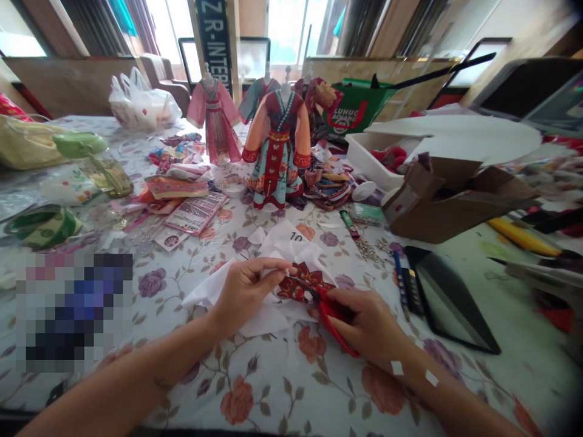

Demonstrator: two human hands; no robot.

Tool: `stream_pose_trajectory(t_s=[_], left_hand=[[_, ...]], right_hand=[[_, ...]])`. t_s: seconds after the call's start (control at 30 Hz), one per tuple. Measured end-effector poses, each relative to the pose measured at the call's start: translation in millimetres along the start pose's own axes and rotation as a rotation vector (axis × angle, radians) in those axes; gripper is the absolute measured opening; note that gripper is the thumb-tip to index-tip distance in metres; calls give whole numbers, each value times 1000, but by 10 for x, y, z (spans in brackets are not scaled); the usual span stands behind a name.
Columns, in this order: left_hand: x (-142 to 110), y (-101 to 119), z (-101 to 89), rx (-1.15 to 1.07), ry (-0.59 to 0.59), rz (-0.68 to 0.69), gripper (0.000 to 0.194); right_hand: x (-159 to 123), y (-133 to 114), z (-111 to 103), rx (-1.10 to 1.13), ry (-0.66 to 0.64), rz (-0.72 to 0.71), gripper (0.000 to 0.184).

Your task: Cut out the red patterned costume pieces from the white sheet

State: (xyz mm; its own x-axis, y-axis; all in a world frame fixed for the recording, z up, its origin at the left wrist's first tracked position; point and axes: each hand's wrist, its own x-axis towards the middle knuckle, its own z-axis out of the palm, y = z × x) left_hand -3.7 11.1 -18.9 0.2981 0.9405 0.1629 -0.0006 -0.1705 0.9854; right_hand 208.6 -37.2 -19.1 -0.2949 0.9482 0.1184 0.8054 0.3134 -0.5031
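Observation:
My left hand (pixel 248 290) is closed in a pinch on a white sheet of fabric (pixel 273 255) that carries a red patterned printed piece (pixel 304 282). My right hand (pixel 364 325) grips red-handled scissors (pixel 331 318), and their blades lie at the red patterned piece. Both hands rest low over a floral tablecloth (pixel 273 388). The number 10 is written on the white fabric's upper part.
A doll-size dress in red, orange and teal (pixel 279 142) stands behind the hands, with a pink one (pixel 214 115) to its left. A brown cardboard box (pixel 446 194), a dark tablet (pixel 449 297), pens, fabric scraps, a white bin and plastic bags crowd the table.

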Motion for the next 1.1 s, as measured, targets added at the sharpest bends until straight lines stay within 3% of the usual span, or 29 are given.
stream_pose_trajectory(t_s=[1.1], left_hand=[[-11,-4,2,-16,-6,-13,17]], right_hand=[[-5,-16,5,-23,14,27,29]])
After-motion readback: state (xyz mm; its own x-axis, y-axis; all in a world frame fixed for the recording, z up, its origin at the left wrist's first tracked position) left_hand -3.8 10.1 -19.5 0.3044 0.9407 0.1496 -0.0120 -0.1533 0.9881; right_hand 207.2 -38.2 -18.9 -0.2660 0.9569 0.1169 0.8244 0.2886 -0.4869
